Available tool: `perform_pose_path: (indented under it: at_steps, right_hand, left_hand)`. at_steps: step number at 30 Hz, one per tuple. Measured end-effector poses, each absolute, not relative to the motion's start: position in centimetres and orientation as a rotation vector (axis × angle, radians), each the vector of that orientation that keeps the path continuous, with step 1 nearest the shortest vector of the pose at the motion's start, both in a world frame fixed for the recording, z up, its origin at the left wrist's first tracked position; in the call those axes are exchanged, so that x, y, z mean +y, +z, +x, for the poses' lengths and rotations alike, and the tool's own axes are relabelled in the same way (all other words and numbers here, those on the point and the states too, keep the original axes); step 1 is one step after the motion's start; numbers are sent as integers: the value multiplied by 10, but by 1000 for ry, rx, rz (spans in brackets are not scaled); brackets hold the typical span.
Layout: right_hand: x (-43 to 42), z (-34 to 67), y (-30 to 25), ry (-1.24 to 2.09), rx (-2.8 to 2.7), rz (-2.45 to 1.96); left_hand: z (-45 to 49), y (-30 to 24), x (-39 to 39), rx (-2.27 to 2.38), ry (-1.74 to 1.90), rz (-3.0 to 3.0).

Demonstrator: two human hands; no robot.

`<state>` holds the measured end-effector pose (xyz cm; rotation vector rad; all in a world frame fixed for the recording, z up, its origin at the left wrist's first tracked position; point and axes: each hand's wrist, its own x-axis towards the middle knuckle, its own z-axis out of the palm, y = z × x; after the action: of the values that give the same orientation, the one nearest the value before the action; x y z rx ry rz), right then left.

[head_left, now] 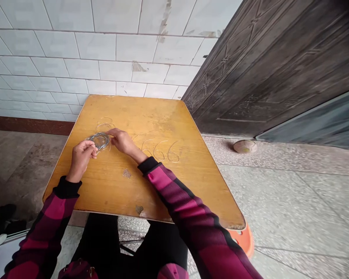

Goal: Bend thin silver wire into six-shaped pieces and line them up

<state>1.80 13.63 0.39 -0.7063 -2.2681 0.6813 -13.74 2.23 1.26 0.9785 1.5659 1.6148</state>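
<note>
A coil of thin silvery wire (101,141) is held just above the left part of the wooden table (151,186). My left hand (83,154) pinches the coil's near-left edge between thumb and fingers. On its right edge, my right hand (120,139) has its fingers closed on the wire, its back turned up. More thin loops of wire (104,124) lie on the table just beyond the coil. To the right of my right hand, several curved wire pieces (173,152) shaped like sixes lie in a row, the leftmost partly hidden by my wrist.
A white tiled wall (136,48) rises behind the table. On the right stands a dark carved wooden door (238,77), with a rounded stone-like object (245,146) on the floor near it. Under the table's right corner shows an orange stool (246,238).
</note>
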Motion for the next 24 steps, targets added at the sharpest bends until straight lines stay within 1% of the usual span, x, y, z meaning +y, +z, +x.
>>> perform_pose_path:
  at_steps: [3,6,11,14,18,20,24]
  right_hand:
    - [148,8,-3,784,-2368,-691]
    - [149,4,-10,919,-2251,-702]
    - [143,6,-7,1499,-1829,-730]
    - [128,27,0,1710,-1599,-669]
    - [90,75,6,1982,-1351,-672]
    - [69,97,7,2043,-1296,-654]
    - [44,123,10,1972,-1259,-640]
  left_hand:
    - [-140,11,23,1585,1646,969]
    - [-144,13,23,1560,1664,969]
    - [-146,19,19,1459,1751,928]
    - [-140,20,15,1376,1722,930]
    - [-123,20,12,1275,1591,943]
    - [-112,20,11,1247,1505,959]
    - [-92,19,12,1243,1347,1121]
